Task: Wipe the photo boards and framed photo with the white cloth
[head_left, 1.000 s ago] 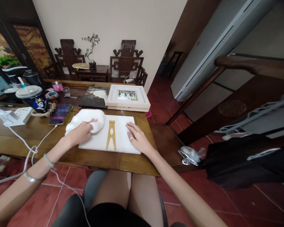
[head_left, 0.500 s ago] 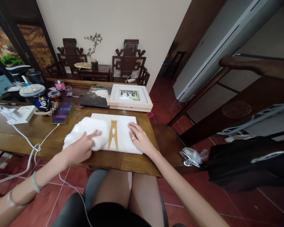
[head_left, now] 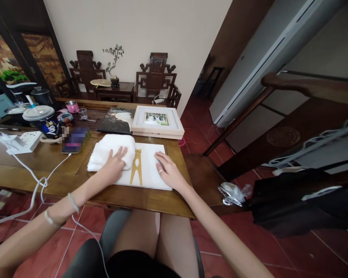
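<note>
Around the white cloth (head_left: 106, 148), a phone (head_left: 75, 141), lidded cup (head_left: 48, 125), framed picture (head_left: 158, 119).

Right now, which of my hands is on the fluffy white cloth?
Your left hand. It lies on the cloth, while your right hand, wearing a ring, rests on the white panel.

White cloth (head_left: 103, 151), white board (head_left: 152, 170), golden-yellow cat-faced figure (head_left: 137, 166)

Plain pale wall (head_left: 168, 29) at the far side, two dark carved chairs (head_left: 158, 74) before it, small dark table (head_left: 124, 87) between them, pictured dark panels (head_left: 42, 54) at far left, red tiled floor (head_left: 263, 243) with light joints, wooden chair (head_left: 290, 135) at right.
</note>
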### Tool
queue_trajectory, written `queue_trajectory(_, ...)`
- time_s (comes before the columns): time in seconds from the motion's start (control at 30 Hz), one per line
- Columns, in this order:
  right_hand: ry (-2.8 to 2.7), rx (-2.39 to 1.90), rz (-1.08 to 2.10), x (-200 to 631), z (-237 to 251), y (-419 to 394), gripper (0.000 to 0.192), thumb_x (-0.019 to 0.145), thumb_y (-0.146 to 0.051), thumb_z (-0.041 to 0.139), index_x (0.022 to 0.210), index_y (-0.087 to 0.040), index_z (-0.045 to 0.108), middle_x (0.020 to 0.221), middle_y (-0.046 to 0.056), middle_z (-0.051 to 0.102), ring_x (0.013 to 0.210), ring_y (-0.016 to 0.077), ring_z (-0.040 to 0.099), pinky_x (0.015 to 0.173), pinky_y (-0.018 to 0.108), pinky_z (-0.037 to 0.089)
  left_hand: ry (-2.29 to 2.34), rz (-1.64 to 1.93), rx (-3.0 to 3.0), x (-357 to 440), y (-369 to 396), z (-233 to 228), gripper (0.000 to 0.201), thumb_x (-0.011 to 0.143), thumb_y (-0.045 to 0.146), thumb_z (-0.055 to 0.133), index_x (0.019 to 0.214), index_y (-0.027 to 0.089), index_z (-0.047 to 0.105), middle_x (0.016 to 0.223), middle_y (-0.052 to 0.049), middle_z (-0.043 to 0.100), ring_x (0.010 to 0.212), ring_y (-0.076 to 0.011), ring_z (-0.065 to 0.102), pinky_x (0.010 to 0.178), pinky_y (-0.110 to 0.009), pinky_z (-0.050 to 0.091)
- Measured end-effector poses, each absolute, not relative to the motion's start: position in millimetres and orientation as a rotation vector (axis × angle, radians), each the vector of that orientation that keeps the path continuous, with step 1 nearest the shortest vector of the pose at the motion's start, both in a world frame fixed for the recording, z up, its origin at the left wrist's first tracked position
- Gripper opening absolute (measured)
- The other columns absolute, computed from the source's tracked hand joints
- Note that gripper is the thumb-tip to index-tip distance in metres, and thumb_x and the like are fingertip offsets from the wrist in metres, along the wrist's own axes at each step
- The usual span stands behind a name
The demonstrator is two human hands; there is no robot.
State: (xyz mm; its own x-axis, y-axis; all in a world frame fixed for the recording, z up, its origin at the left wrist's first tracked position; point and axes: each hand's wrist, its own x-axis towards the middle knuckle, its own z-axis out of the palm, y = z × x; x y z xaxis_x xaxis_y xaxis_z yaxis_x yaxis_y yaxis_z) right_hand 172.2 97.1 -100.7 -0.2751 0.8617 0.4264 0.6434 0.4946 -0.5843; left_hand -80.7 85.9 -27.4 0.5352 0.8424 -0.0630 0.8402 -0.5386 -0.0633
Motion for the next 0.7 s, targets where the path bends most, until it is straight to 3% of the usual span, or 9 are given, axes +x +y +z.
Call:
queue_trajectory(0.2, -2.024, -1.236, 0.37, 172, -101, 96, 0.042, 0.091, -0.025, 0.039, 0.128, -0.013, 0.055, 0.136, 0.017, 0.051, 0.133, 0.0278, 0.04, 0.113, 0.049, 0.031, -1.435, 0.153, -2.836, -90, -5, -17, 0.03, 0.059, -0.008, 0.043, 0.07, 0.009, 0.065, 0.155, -0.019, 0.019, 0.143, -0.0374, 0.01, 0.111, -0.062, 0.019)
queue_trajectory(0.37, -2.03, -1.242, 0.362, 172, -102, 96, 0.042, 0.091, -0.026, 0.039, 0.128, -0.014, 0.055, 0.136, 0.017, 0.051, 0.133, 0.0283, 0.04, 0.113, 0.051, 0.031, -1.465, 0.179, -2.877, -93, 4, -14, 0.03, 0.063, -0.008, 0.042, 0.075, 0.009, 0.063, 0.156, -0.017, 0.018, 0.144, -0.033, 0.01, 0.114, -0.056, 0.02)
queue_trajectory(0.43, -2.029, -1.235, 0.36, 172, -102, 96, 0.042, 0.091, -0.025, 0.039, 0.128, -0.013, 0.055, 0.136, 0.017, 0.051, 0.133, 0.028, 0.04, 0.113, 0.05, 0.031, -1.476, 0.204, -2.86, -89, 31, -11, 0.03, 0.068, -0.007, 0.04, 0.081, 0.008, 0.063, 0.153, -0.02, 0.024, 0.144, -0.0317, 0.016, 0.113, -0.052, 0.025)
queue_trajectory(0.5, -2.024, -1.228, 0.361, 172, -102, 96, 0.041, 0.091, -0.025, 0.039, 0.127, -0.014, 0.055, 0.136, 0.016, 0.051, 0.133, 0.0274, 0.04, 0.112, 0.05, 0.032, -1.499, 0.234, -2.828, -82, 63, -3, 0.03, 0.073, -0.004, 0.039, 0.087, 0.008, 0.063, 0.145, -0.022, 0.04, 0.139, -0.0292, 0.031, 0.108, -0.045, 0.034)
queue_trajectory(0.6, -2.013, -1.227, 0.371, 172, -102, 97, 0.04, 0.091, -0.026, 0.04, 0.127, -0.017, 0.055, 0.136, 0.014, 0.051, 0.133, 0.0271, 0.041, 0.112, 0.05, 0.032, -1.546, 0.241, -2.772, -67, 110, 12, 0.027, 0.079, 0.002, 0.041, 0.093, 0.01, 0.063, 0.115, -0.017, 0.065, 0.112, -0.0238, 0.059, 0.092, -0.031, 0.047)
queue_trajectory(0.7, -2.012, -1.228, 0.375, 173, -101, 97, 0.04, 0.09, -0.026, 0.041, 0.127, -0.018, 0.056, 0.136, 0.014, 0.051, 0.132, 0.0267, 0.041, 0.112, 0.049, 0.033, -1.515, 0.212, -2.765, -48, 143, 20, 0.025, 0.083, 0.006, 0.042, 0.094, 0.008, 0.064, 0.101, -0.015, 0.069, 0.095, -0.0223, 0.064, 0.084, -0.028, 0.049)
